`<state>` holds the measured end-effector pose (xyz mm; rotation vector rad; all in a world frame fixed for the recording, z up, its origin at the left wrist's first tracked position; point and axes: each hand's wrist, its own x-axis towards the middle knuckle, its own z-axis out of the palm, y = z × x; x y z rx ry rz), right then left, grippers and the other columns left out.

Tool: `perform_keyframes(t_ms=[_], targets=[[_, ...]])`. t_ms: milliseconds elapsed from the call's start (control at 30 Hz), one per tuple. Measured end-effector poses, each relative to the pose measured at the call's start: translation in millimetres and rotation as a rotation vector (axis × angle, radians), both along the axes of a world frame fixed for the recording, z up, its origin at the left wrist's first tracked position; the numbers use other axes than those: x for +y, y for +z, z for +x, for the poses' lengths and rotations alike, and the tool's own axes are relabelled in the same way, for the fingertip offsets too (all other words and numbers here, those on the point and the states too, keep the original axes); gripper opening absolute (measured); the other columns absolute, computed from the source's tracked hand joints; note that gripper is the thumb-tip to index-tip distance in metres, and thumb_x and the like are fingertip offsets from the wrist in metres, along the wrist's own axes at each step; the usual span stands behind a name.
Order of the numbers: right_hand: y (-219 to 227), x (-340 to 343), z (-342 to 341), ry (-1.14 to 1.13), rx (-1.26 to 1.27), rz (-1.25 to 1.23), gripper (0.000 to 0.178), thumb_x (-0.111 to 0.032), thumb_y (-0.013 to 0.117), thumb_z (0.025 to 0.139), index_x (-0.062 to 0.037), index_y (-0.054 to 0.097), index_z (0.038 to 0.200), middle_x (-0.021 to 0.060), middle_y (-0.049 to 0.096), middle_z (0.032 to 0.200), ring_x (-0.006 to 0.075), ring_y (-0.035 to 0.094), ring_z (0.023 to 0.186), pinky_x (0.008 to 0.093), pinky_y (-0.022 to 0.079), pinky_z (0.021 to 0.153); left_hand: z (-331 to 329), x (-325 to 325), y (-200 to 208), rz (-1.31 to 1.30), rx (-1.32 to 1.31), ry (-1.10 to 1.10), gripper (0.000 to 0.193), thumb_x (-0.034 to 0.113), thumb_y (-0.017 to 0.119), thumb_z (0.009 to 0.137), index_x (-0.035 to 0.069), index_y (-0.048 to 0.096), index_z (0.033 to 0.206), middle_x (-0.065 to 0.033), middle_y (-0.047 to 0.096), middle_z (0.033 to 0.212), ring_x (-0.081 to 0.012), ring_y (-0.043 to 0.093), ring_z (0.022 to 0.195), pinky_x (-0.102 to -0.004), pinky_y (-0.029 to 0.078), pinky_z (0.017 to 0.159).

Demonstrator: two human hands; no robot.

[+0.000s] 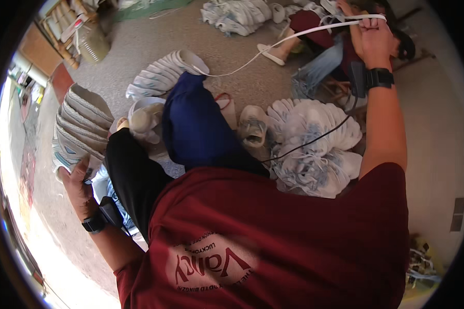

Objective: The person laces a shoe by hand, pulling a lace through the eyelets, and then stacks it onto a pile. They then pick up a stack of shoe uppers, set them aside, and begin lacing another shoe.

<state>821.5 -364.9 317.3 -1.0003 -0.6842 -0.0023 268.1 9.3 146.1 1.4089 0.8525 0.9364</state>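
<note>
My left hand [78, 188], low on the left, grips the lower end of a nested stack of grey knit shoe uppers [82, 123], its fingers partly hidden behind them. High at the upper right, my right hand [375, 38] is closed around a white cord [288, 38]. From that fist the cord runs down leftward, thinning to a point near my knee beside a row of white shoe uppers [162, 72]. A navy cloth [196, 123] covers that knee. Between my legs and the grey stack sit whitish shoe pieces [146, 121].
Bundled white and blue shoe uppers [314, 139] are heaped right of my legs, with a single upper [253, 126] beside them. Another bundle [235, 16] lies farther off. A co-worker [327, 41] sits beyond my right hand. A plastic jug [92, 45] stands far left.
</note>
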Motion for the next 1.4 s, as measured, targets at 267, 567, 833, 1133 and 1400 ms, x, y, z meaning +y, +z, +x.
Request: perform_keyframes(t_ms=[267, 567, 833, 1133, 1400], targets=[[-90.9, -186.6, -87.3, -0.480, 0.476, -0.586, 0.006, -0.005, 0.050, 0.077, -0.0017, 0.055, 0.077, 0.0058, 0.049, 0.059, 0.0141, 0.047, 0.048, 0.0257, 0.038, 0.044, 91.0, -12.9, -8.6, 0.107, 0.347, -0.345, 0.042, 0.015, 0.064, 0.065, -0.004, 0.051, 0.100, -0.0085, 0.055, 0.092, -0.0173, 0.050, 0.080, -0.0290, 0.042, 0.073], [-248.1, -267.3, -88.8, -0.718, 0.666, -1.191, 0.015, -0.003, 0.062, 0.066, -0.0026, 0.058, 0.080, 0.0080, 0.056, 0.070, 0.0241, 0.056, 0.059, 0.0370, 0.046, 0.046, 82.4, -8.9, -12.3, 0.395, 0.619, -0.207, 0.036, 0.014, 0.064, 0.065, -0.009, 0.053, 0.090, -0.0144, 0.055, 0.087, -0.0216, 0.049, 0.077, -0.0311, 0.042, 0.070], [-284.2, -211.8, -43.0, -0.754, -0.001, -1.339, 0.007, -0.005, 0.060, 0.063, 0.0002, 0.060, 0.069, 0.0157, 0.061, 0.066, 0.0296, 0.061, 0.064, 0.0372, 0.047, 0.061, 121.0, -41.8, 8.1, 0.588, 1.029, -0.550, 0.025, 0.006, 0.059, 0.065, -0.005, 0.057, 0.087, -0.0206, 0.061, 0.076, -0.0336, 0.059, 0.071, -0.0401, 0.046, 0.066], [-282.6, 82.2, -162.5, -0.049, -0.340, -0.939, 0.009, -0.005, 0.058, 0.068, -0.0006, 0.059, 0.075, 0.0174, 0.059, 0.071, 0.0346, 0.058, 0.070, 0.0400, 0.046, 0.063, 146.7, -50.8, -91.2, 0.833, 1.173, -0.691, 0.054, 0.008, 0.062, 0.064, -0.006, 0.051, 0.115, -0.0254, 0.052, 0.116, -0.0398, 0.046, 0.113, -0.0428, 0.033, 0.100], [-252.8, 218.0, -286.3, 0.228, -0.717, -0.885, 0.050, -0.022, 0.068, 0.072, 0.0023, 0.048, 0.111, 0.0261, 0.052, 0.108, 0.0403, 0.051, 0.101, 0.0433, 0.043, 0.087, 109.7, -82.2, -117.6, 0.891, 0.946, -0.528, 0.064, 0.014, 0.058, 0.071, 0.001, 0.039, 0.130, -0.0249, 0.036, 0.133, -0.0438, 0.029, 0.126, -0.0508, 0.020, 0.106]])
